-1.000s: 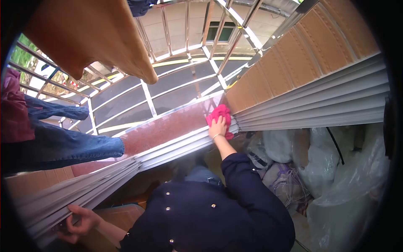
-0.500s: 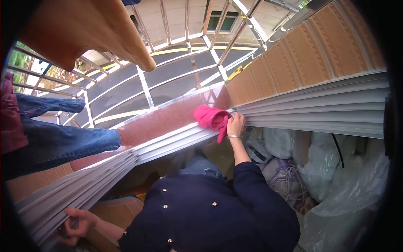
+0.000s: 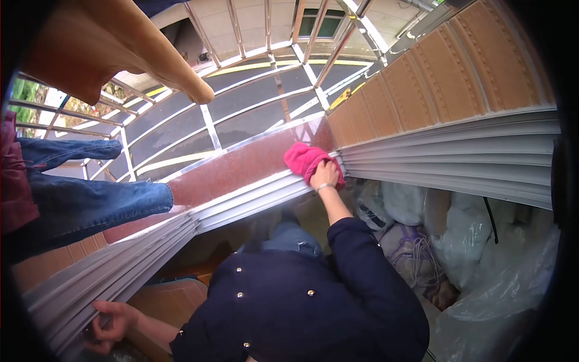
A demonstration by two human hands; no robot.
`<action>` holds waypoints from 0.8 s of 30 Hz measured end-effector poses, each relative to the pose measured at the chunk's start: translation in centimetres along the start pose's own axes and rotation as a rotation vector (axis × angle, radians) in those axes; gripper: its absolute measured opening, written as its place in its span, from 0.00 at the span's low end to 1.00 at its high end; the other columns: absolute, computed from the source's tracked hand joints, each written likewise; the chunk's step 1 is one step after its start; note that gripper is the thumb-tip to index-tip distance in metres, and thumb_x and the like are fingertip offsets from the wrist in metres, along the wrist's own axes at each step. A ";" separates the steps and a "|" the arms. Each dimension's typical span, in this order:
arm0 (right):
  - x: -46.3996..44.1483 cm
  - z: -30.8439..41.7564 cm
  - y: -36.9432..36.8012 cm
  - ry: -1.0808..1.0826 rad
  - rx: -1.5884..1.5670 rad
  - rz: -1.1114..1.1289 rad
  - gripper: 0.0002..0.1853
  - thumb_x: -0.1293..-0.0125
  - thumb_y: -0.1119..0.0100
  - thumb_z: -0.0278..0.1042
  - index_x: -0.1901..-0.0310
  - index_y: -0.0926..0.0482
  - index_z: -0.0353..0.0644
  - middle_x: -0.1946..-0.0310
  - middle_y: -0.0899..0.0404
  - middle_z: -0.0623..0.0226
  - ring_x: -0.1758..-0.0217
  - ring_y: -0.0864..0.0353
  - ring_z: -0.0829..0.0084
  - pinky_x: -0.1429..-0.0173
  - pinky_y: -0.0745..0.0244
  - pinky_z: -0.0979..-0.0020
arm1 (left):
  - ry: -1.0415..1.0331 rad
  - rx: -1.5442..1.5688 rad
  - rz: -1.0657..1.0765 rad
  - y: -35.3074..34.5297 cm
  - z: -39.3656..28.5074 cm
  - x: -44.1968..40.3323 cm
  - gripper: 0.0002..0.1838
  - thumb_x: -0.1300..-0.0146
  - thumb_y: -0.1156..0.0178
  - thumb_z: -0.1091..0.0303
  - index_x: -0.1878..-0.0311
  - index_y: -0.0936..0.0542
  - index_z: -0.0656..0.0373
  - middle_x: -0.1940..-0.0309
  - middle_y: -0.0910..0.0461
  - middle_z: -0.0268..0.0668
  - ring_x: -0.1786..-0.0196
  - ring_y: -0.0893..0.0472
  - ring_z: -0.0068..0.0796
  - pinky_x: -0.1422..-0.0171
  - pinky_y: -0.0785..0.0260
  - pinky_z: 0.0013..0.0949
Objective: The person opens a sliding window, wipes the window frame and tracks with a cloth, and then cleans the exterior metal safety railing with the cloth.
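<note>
My right hand (image 3: 325, 175), with a bracelet at the wrist, grips a bunched bright pink cloth (image 3: 301, 158). The cloth lies against the white window track (image 3: 259, 200), close to the corner where it meets the right-hand track. Part of my fingers is hidden in its folds. At the lower left, my left hand (image 3: 114, 321) has its fingers curled around the inner edge of the left window frame (image 3: 108, 271). Beyond the track runs a reddish stone ledge (image 3: 235, 163).
Metal bars (image 3: 211, 130) enclose the outside of the window. Jeans (image 3: 102, 196) and a tan garment (image 3: 120, 42) hang at the left. Plastic-wrapped bags (image 3: 461, 241) and a bundle with purple cord (image 3: 413, 253) sit below the right track. Brown tiles (image 3: 434, 78) cover the outer wall.
My right hand has moved slightly left and closed over the pink cloth, which is now more bunched and nearer the track corner. My left hand stays in place.
</note>
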State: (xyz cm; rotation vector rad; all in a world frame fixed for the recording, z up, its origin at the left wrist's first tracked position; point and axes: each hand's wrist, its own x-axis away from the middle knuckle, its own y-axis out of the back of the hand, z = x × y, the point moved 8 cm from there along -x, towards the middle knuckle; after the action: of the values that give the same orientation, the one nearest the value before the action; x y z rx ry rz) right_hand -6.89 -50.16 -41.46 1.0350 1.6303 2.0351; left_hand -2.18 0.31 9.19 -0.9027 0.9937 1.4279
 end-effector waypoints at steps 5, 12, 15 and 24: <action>0.6 -0.1 0.2 0.002 0.031 0.068 0.33 0.52 0.40 0.45 0.43 0.33 0.41 0.39 0.41 0.43 0.31 0.47 0.52 0.34 0.46 0.54 | 0.060 0.076 -0.066 -0.1 -0.2 0.0 0.20 0.49 0.32 0.52 0.75 0.30 0.55 0.47 0.39 0.58 0.40 0.40 0.51 0.42 0.37 0.44; 0.4 -0.2 1.3 0.001 -0.040 0.112 0.33 0.53 0.40 0.42 0.42 0.34 0.42 0.44 0.35 0.49 0.35 0.42 0.54 0.36 0.42 0.54 | 0.000 -0.002 -0.006 -0.1 -0.7 -0.5 0.19 0.49 0.31 0.55 0.75 0.30 0.55 0.48 0.39 0.58 0.40 0.40 0.50 0.40 0.40 0.44; 1.4 0.4 0.3 0.159 0.011 -0.033 0.31 0.53 0.40 0.40 0.44 0.33 0.42 0.48 0.32 0.51 0.39 0.37 0.55 0.40 0.39 0.53 | -0.001 0.032 -0.049 -0.1 -0.7 -0.5 0.19 0.48 0.32 0.54 0.75 0.30 0.55 0.48 0.38 0.58 0.41 0.40 0.50 0.41 0.41 0.43; 0.6 0.4 1.5 0.223 0.133 0.063 0.29 0.54 0.41 0.36 0.46 0.32 0.42 0.54 0.27 0.56 0.48 0.29 0.60 0.47 0.35 0.58 | 0.033 0.050 -0.040 -0.4 -0.4 -0.3 0.19 0.47 0.33 0.53 0.75 0.29 0.55 0.46 0.41 0.58 0.41 0.39 0.49 0.43 0.38 0.39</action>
State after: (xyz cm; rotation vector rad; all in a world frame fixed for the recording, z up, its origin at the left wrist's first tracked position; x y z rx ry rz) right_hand -6.71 -49.93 -39.82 0.9415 1.8889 2.1748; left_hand -1.80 -0.20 9.31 -0.9079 1.0261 1.3528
